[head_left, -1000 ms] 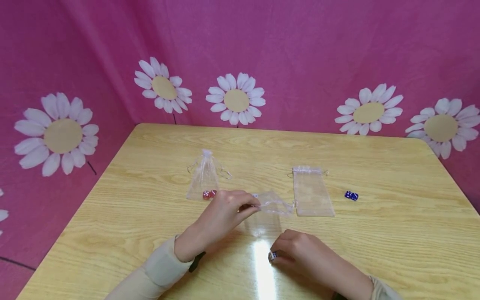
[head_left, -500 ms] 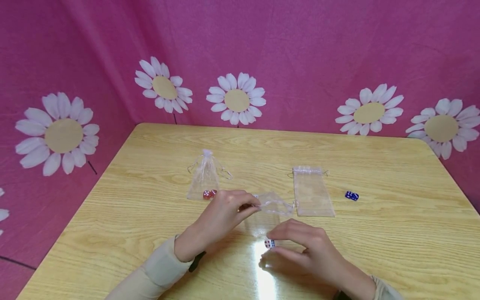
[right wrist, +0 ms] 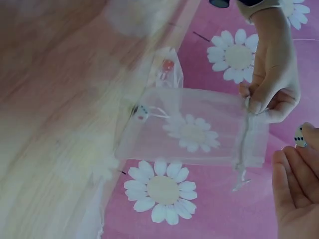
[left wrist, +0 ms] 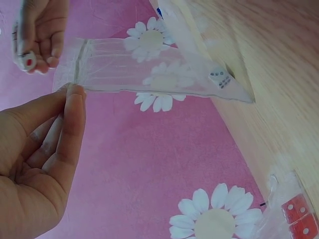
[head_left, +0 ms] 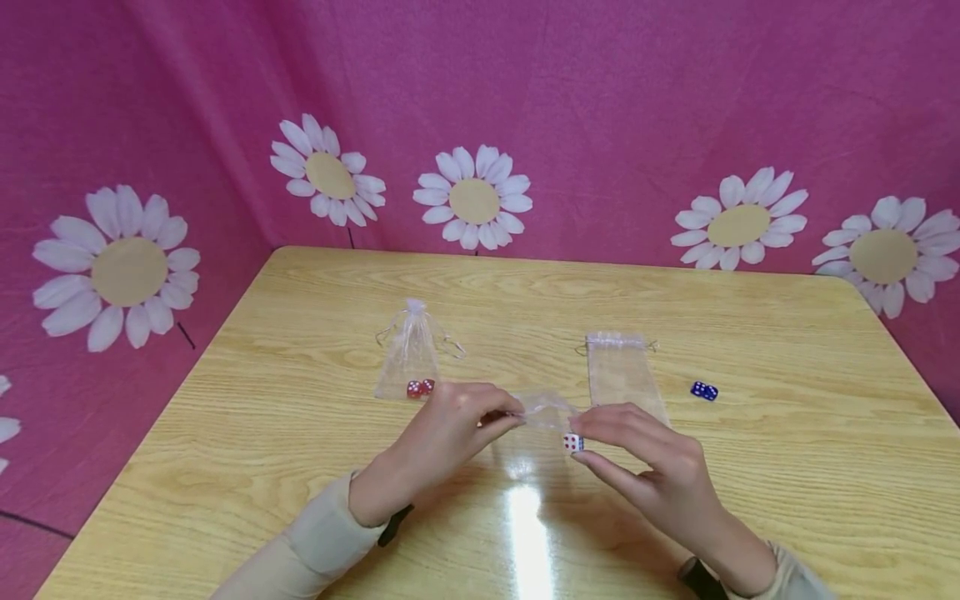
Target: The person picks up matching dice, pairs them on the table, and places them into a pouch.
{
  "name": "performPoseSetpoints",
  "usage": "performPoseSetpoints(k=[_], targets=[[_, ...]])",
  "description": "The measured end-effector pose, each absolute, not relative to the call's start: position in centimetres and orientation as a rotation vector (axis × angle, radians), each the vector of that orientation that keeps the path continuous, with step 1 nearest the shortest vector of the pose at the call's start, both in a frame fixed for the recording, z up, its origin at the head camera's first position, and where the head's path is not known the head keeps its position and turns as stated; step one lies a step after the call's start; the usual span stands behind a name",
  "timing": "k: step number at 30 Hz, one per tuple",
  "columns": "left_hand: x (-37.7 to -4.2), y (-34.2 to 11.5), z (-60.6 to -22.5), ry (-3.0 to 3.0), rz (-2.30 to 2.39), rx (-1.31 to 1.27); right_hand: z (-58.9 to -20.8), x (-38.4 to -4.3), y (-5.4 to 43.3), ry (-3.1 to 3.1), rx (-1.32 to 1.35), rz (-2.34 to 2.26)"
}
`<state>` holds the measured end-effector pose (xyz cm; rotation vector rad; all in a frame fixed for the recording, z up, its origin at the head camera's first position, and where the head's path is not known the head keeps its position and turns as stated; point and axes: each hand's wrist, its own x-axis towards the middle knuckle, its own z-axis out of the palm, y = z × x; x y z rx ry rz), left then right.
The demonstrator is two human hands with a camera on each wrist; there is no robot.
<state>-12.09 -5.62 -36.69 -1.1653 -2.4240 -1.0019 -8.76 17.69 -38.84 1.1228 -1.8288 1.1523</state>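
Observation:
In the head view my left hand (head_left: pixel 453 425) pinches the top edge of a sheer white organza drawstring bag (left wrist: pixel 114 64), thumb against fingertips. The bag hangs upright with its bottom close to the table. A white die (left wrist: pixel 220 77) with dark pips shows at the bag's lower end in the left wrist view. My right hand (head_left: pixel 660 475) holds another white die (head_left: pixel 573 442) between thumb and fingertips, red pips facing the head camera. That die is right beside the bag's mouth, to its right.
At the left, a second organza bag (head_left: pixel 408 350) with its neck gathered has two red dice (head_left: pixel 420 388) at its bottom. A third, flat organza bag (head_left: pixel 622 375) lies right of centre on the wooden table (head_left: pixel 787 467). Two blue dice (head_left: pixel 703 391) sit farther right.
My right hand has lifted the white die from near the table's front and brought it forward and right, up to the bag's mouth. The left hand has stayed nearly still on the bag.

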Motion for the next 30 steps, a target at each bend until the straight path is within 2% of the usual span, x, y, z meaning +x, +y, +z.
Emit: performPoseSetpoints(k=[10, 30], targets=[[-11.94, -5.55, -36.67, -2.399, -0.97, -1.186, -39.08, -9.14, 17.85, -1.879, 1.002, 0.929], [-11.65, -5.62, -36.4, -2.398, -0.964, -1.204, -39.48, -9.33, 17.76, -1.917, 0.985, 0.88]])
